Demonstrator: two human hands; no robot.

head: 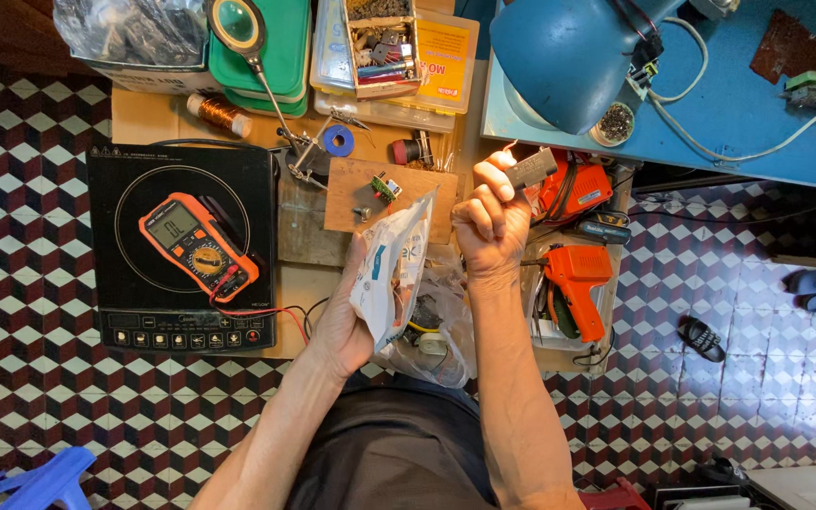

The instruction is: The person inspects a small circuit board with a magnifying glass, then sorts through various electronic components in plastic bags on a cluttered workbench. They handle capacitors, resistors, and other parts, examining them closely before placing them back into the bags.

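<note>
A black flat induction cooktop (181, 247) lies on the low wooden workbench (144, 118) with an orange handheld multimeter (198, 247) on it, an orange pistol-shaped soldering gun (576, 288) sits right of the hands. The left hand (344, 321) is clamped on a white-and-blue plastic pouch (394, 269) held upright over the bench edge. The right hand (491, 212) pinches a small grey rectangular component (531, 168) between fingertips, just above the pouch; a steady pinch away from its leads probably serves best.
</note>
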